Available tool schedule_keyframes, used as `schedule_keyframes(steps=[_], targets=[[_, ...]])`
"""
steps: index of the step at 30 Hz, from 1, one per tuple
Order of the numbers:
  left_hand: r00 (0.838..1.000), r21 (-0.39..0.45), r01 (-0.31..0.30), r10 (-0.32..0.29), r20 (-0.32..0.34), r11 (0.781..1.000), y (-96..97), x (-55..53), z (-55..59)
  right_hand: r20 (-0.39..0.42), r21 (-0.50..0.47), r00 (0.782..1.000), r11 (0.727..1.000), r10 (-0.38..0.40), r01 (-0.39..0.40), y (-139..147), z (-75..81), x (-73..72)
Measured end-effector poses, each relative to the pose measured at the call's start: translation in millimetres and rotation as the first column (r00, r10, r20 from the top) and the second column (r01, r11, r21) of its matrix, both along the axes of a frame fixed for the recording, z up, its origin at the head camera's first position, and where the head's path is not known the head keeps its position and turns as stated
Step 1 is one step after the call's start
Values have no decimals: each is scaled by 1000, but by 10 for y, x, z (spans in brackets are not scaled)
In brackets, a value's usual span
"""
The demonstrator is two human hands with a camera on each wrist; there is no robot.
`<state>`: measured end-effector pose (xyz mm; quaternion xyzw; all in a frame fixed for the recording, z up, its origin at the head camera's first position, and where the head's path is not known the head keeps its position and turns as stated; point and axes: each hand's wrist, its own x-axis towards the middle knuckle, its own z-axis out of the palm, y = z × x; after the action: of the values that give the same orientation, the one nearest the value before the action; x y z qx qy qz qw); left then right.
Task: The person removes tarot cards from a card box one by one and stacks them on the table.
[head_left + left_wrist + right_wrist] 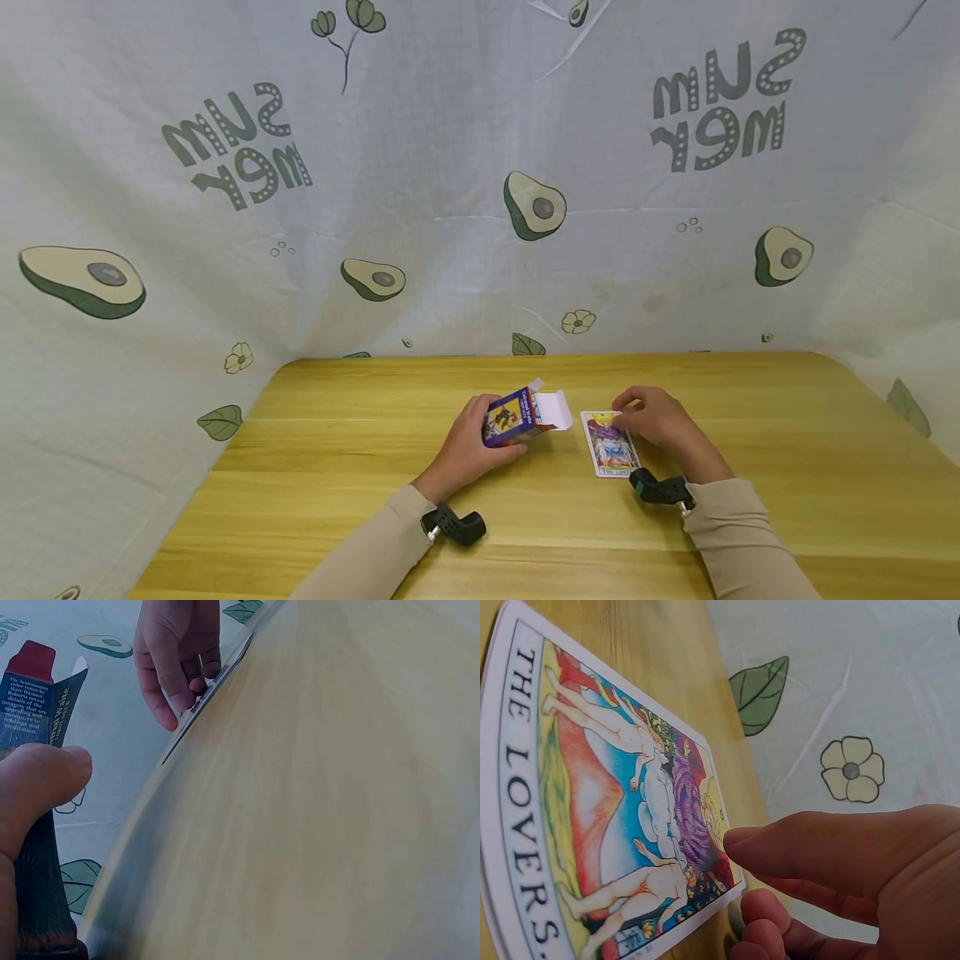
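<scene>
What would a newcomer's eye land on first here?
Probably the purple box, its white flap open, in the left hand. Next, to its right, the bright card marked THE LOVERS, with the right hand touching it. Behind hangs pale cloth printed with avocados.

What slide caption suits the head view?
Left hand holds an open card box while the right hand touches The Lovers card on a wooden table.
</scene>
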<state>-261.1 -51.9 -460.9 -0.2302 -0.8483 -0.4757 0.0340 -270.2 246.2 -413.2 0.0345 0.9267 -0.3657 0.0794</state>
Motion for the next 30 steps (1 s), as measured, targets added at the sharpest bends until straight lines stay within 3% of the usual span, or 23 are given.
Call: schedule_keyframes(steps=[14, 24, 30], targets=[[1000, -11, 11, -11, -16, 1000, 7, -2, 11, -112, -89, 992, 994, 59, -69, -91, 217, 87], [1000, -14, 9, -9, -21, 1000, 1, -1, 4, -197, -184, 974, 971, 114, -151, -283, 351, 185], [1000, -17, 5, -6, -19, 1000, -5, 13, 13, -197, -220, 974, 963, 109, -152, -414, 417, 239]])
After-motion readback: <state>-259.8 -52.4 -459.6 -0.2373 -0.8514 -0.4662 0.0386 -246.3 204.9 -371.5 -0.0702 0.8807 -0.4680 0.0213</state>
